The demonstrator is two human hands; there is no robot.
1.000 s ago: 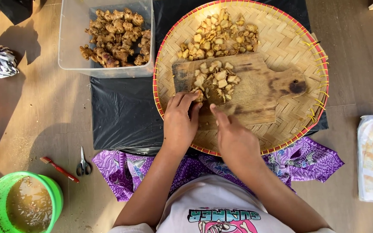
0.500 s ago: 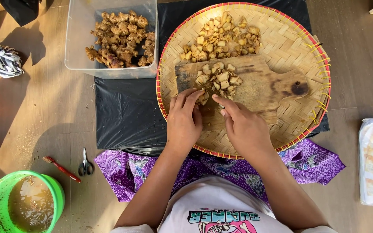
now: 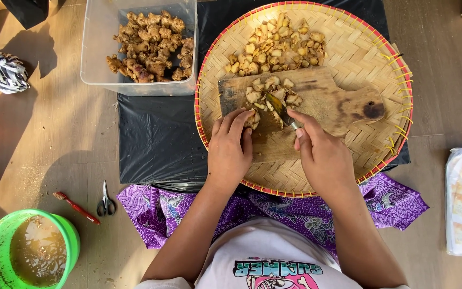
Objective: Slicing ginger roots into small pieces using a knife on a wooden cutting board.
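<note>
At the worn wooden cutting board's (image 3: 316, 107) nine o'clock, the left hand (image 3: 230, 152) curls its fingers onto a knobbly tan ginger piece (image 3: 252, 119), probably firm and light, while the right hand (image 3: 322, 155) grips a small knife (image 3: 280, 108).

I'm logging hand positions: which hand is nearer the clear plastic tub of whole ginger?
Left. The left hand rests on the cutting board, just below and right of the tub. The right hand, holding the knife, sits farther right.

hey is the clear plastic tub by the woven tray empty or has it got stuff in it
Partly filled. The clear tub holds a heap of knobbly brown root pieces toward its right side; its left part shows bare.
</note>
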